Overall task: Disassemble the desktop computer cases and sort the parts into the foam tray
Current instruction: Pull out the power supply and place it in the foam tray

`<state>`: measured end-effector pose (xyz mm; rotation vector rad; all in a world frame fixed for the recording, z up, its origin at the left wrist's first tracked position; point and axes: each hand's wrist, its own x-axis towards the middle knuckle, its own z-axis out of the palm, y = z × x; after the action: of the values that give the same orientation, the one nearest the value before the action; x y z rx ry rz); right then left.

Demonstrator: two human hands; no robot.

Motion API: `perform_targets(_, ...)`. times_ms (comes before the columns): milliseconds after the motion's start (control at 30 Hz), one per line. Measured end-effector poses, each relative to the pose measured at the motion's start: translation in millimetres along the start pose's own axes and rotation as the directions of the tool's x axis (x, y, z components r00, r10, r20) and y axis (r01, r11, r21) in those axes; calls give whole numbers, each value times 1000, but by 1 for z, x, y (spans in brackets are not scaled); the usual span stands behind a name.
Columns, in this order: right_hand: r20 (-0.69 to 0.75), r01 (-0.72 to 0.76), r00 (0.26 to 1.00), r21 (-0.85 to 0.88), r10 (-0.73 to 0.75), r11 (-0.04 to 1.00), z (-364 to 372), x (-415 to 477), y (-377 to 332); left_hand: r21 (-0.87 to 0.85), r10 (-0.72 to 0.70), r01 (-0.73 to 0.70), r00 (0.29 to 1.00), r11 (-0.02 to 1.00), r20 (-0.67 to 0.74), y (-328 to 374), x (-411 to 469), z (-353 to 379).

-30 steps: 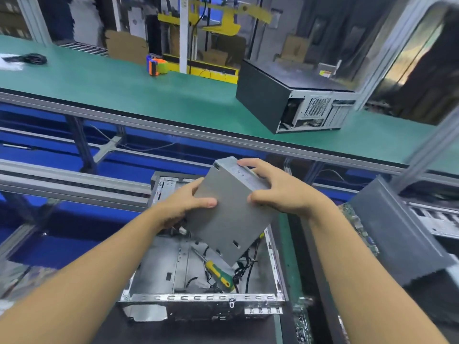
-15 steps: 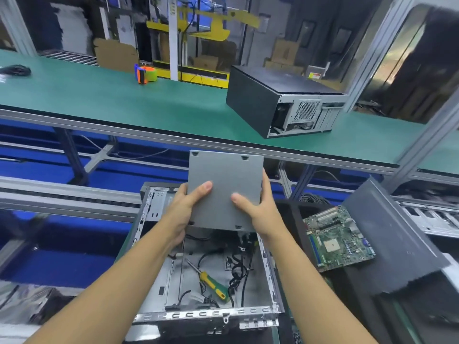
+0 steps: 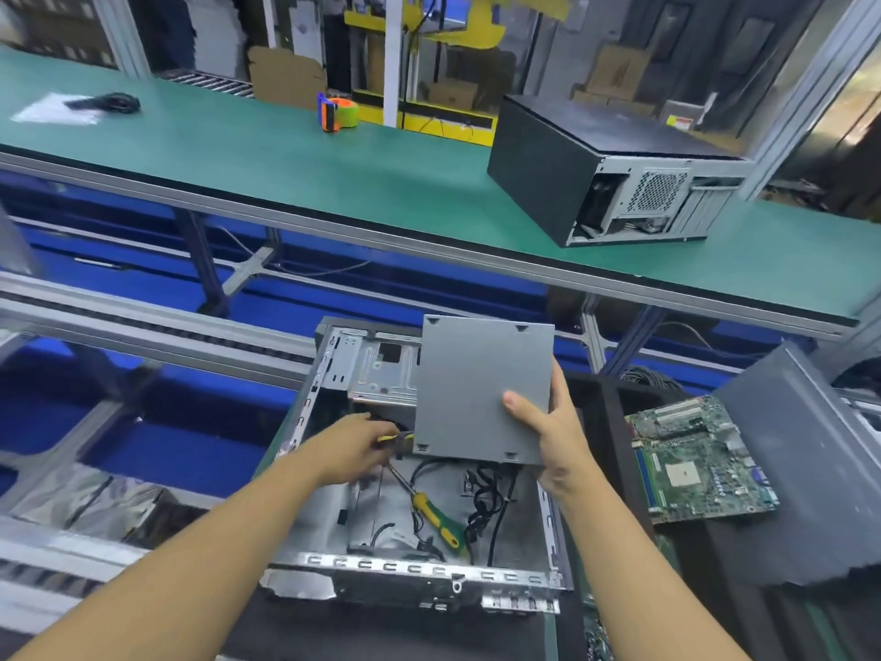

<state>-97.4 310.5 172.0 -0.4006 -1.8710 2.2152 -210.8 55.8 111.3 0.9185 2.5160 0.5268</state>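
1. Head view: the left hand (image 3: 355,448) reaches into the open computer case (image 3: 414,474), fingers pinched on yellow wires (image 3: 393,437) under the gray box.
2. A screwdriver (image 3: 431,510) with a yellow-green handle lies on the case floor among black cables (image 3: 484,505).
3. The right hand (image 3: 548,429) grips the gray metal box (image 3: 481,391) by its right edge, held above the case.
4. A green circuit board (image 3: 701,458) lies right of the case.
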Motion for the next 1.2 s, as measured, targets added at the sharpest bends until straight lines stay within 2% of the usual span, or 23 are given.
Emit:
perform_targets(67, 11, 5, 1000, -51, -4, 999, -4, 1, 3, -25, -4, 5, 999, 1000, 45, 0, 0, 6)
perform_targets(167, 30, 7, 1000, -94, -5, 996, -5, 2, 9, 27, -17, 13, 988, 1000, 154, -2, -4, 9)
perform_targets(300, 40, -1, 999, -130, 7, 992, -3, -1, 22, 70, -56, 44, 980, 997, 190, 2, -10, 31)
perform_targets(367, 58, -3, 998, -169, 13, 986, -3, -3, 25, 22, -129, 128, 956, 992, 264, 6, -13, 49)
perform_targets(433, 72, 4, 997, -214, 11, 977, -5, -2, 28, -97, -129, 175, 923, 980, 362, 9, -13, 59)
perform_targets(500, 78, 18, 997, -236, 0, 972, -8, -1, 28, -264, -99, 195, 936, 944, 338, 10, -7, 58)
perform_targets(533, 82, 27, 997, -239, -8, 971, -10, 0, 27, -375, -132, 215, 963, 902, 235, 9, -2, 55)
perform_targets(567, 86, 36, 996, -241, -15, 970, -12, 1, 26, -492, -238, 254, 967, 833, 96, 7, 5, 52)
perform_targets(600, 88, 44, 996, -245, -23, 969, -13, 1, 25, -591, -378, 299, 926, 750, -12, 3, 12, 49)
perform_targets(633, 89, 51, 996, -251, -29, 967, -15, 1, 24, -661, -499, 347, 866, 666, -48, -4, 19, 48)
perform_targets(667, 91, 57, 995, -255, -34, 965, -16, 1, 24, -696, -562, 395, 827, 600, -16, -11, 26, 50)
perform_targets(767, 93, 65, 995, -267, -42, 961, -16, -1, 25, -772, -594, 481, 786, 416, 170, -19, 40, 65)
perform_targets(867, 103, 67, 994, -282, -39, 957, -15, -4, 27, -778, -650, 514, 738, 362, 185, -14, 56, 77)
perform_targets(967, 101, 61, 994, -292, -32, 955, -15, -7, 29, -706, -728, 568, 677, 423, 109, -4, 69, 80)
perform_targets(1000, 102, 64, 994, -290, -35, 955, -15, -8, 29, -730, -714, 540, 693, 419, 103, -1, 74, 82)
perform_targets(1100, 108, 74, 993, -283, -45, 956, -16, -9, 26, -892, -594, 381, 786, 243, 174, 16, 89, 77)
perform_targets(1200, 122, 87, 991, -285, -54, 955, -17, -6, 21, -933, -537, 319, 823, 165, 186, 28, 93, 68)
